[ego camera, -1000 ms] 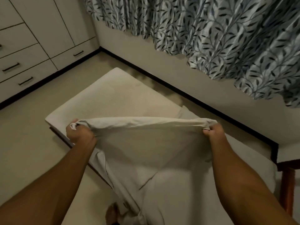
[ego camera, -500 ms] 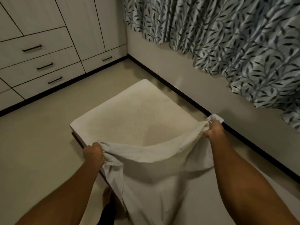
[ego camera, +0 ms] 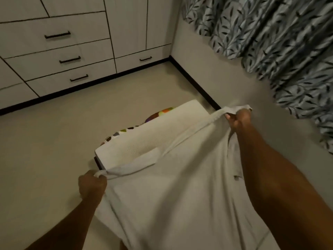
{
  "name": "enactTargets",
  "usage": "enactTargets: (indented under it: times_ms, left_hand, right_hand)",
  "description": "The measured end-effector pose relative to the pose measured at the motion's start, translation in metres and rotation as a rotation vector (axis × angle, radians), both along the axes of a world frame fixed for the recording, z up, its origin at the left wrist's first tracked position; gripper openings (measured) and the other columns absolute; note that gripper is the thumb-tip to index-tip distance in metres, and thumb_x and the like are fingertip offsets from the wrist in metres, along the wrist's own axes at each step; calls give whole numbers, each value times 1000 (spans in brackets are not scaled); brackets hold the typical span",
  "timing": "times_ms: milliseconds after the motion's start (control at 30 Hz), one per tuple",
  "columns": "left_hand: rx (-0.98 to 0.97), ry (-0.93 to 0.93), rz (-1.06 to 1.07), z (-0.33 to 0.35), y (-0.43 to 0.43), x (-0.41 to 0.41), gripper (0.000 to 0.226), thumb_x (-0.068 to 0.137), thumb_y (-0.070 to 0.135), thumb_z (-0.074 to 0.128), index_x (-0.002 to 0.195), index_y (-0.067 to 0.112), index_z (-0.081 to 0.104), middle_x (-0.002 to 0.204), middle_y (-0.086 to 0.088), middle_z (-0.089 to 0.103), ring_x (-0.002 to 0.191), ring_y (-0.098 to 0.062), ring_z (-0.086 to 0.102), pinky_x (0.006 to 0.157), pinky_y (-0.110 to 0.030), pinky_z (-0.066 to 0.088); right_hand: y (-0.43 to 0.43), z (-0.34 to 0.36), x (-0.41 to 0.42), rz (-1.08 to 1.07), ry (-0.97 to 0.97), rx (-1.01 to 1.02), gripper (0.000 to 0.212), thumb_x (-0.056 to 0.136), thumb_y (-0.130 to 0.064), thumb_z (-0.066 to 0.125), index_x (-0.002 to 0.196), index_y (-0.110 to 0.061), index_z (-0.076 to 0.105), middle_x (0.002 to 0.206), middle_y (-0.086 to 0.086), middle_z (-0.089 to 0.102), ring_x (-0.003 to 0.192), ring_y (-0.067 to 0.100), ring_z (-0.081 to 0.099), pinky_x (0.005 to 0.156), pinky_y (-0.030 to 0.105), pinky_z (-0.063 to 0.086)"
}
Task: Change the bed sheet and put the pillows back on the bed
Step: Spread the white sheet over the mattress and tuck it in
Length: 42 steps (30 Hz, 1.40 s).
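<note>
A white bed sheet (ego camera: 176, 195) is stretched over most of the bare white mattress (ego camera: 151, 139), whose far end is still uncovered. My left hand (ego camera: 91, 184) is closed on the sheet's near-left edge, just past the mattress's left side. My right hand (ego camera: 237, 120) grips the sheet's far-right edge, raised near the mattress's far right corner by the wall. The sheet's leading hem runs taut between both fists. Something with a multicoloured pattern (ego camera: 158, 114) lies on the floor behind the mattress's far end, mostly hidden.
White drawers with black handles (ego camera: 70, 59) line the far left wall. A leaf-patterned curtain (ego camera: 279, 42) hangs on the right above the wall. Beige floor (ego camera: 54, 141) surrounds the mattress on the left and beyond it.
Both hands have carried the sheet's edge farther along the mattress toward its far end; less bare mattress shows. The view has tilted, and the coloured thing behind the mattress has come into sight.
</note>
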<state>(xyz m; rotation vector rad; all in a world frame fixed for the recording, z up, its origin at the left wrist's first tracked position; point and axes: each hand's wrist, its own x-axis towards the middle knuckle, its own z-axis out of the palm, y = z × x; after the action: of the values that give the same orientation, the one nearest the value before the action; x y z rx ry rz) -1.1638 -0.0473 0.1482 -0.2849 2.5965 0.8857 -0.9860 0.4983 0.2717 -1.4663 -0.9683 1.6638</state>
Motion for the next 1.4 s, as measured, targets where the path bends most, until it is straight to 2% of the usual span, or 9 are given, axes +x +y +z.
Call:
enactTargets:
  times_ms: [100,233,400,467,533,633,733,967,1400]
  left_hand:
    - [-123,3,-145,-12,2,-49,20,86,14,76,106,12,76,104,-17,74,97,-40,70,79,-41,52]
    - [-248,-10,-128,-41,-8,-109,16,86,22,78,101,18,77,105,-15,73,104,-43,66,92,-51,50]
    - [-62,120,-106,-90,3,-152,14,91,8,72,98,-2,80,102,-23,77,96,-45,71,94,-41,53]
    - [19,215,-54,-93,16,-156,22,88,4,69,106,-7,77,106,-29,74,97,-48,70,102,-32,49]
    - [64,163,-32,-96,29,-151,36,83,-6,72,119,-10,71,112,-34,70,101,-51,68,98,-47,53]
    - [32,8,-103,-113,41,-127,46,83,-2,76,127,-7,65,123,-33,64,111,-49,63,99,-54,51]
    - [-15,-186,-401,-135,47,-94,46,86,7,78,129,3,64,131,-23,57,126,-38,54,112,-44,41]
    - [-33,-408,-773,-143,54,-39,38,95,23,71,131,19,61,127,-6,51,106,-15,54,103,-26,42]
    - [56,-286,-948,-37,64,68,33,99,24,65,131,16,63,133,-12,55,127,-24,55,104,-26,41]
  right_hand:
    - [-4,-10,-92,95,-31,-5,49,110,-9,31,159,-5,28,156,21,43,120,35,62,68,35,63]
    - [-8,-27,-168,61,13,-32,51,105,-2,37,154,-18,41,145,18,55,114,38,66,72,44,61]
    - [14,-27,-228,367,50,234,61,98,-51,39,155,-29,42,168,-5,34,153,14,35,117,39,36]
    - [21,-32,-245,424,38,261,54,100,-42,42,153,-32,50,165,-10,40,151,7,35,122,40,27]
    - [9,-67,-249,534,-134,270,44,101,-34,50,141,-29,64,154,-8,55,140,9,47,118,41,32]
    - [-43,-149,-208,884,-582,415,31,96,-29,59,122,-24,75,135,4,70,130,23,61,117,42,42]
    - [-102,-211,-139,1111,-910,378,35,101,-27,65,134,-15,70,144,8,64,137,28,55,114,29,35]
    - [-182,-234,-40,1213,-1034,227,40,103,-27,61,140,-12,63,146,9,61,135,28,57,112,29,38]
    - [-270,-112,84,1120,-997,269,40,101,-27,57,139,-17,64,142,6,65,133,24,58,109,32,45]
